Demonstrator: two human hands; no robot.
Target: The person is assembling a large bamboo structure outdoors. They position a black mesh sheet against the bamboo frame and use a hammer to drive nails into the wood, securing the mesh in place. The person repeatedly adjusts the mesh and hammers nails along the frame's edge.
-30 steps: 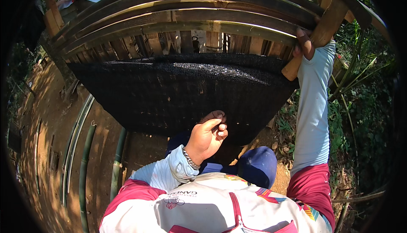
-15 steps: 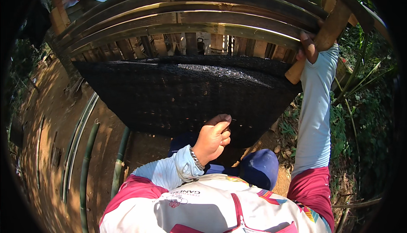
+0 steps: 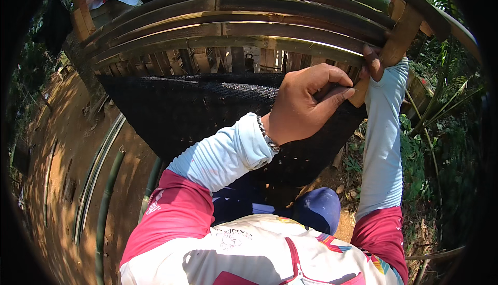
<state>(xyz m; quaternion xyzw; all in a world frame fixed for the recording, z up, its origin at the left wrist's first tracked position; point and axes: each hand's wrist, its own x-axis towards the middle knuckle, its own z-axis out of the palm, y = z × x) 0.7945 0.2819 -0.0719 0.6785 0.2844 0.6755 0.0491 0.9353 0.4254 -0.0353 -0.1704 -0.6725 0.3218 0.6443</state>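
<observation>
My left hand [image 3: 311,100] is closed in a pinch in front of the upper right part of a black mesh sheet [image 3: 176,113]. A thin, nail-like piece [image 3: 355,89] shows faintly at its fingertips. Close by on the right, my right hand [image 3: 373,63] has its fingers curled round the wooden handle of a hammer [image 3: 398,41], whose dark head is at the upper right. The handle's lower end sticks out below the hand, near my left fingertips. The sheet hangs along the fence under split-bamboo rails [image 3: 244,29], its top edge partly folded.
Upright slats [image 3: 237,59] stand behind the rails. Green bamboo poles [image 3: 108,202] lie on the earth at the left. A blue boot [image 3: 317,209] shows below the sheet. Green plants [image 3: 425,150] grow at the right, beside my forearm.
My left hand has moved up, away and to the right, from in front of my body to beside my right hand, still pinched. The right hand keeps its grip with little movement.
</observation>
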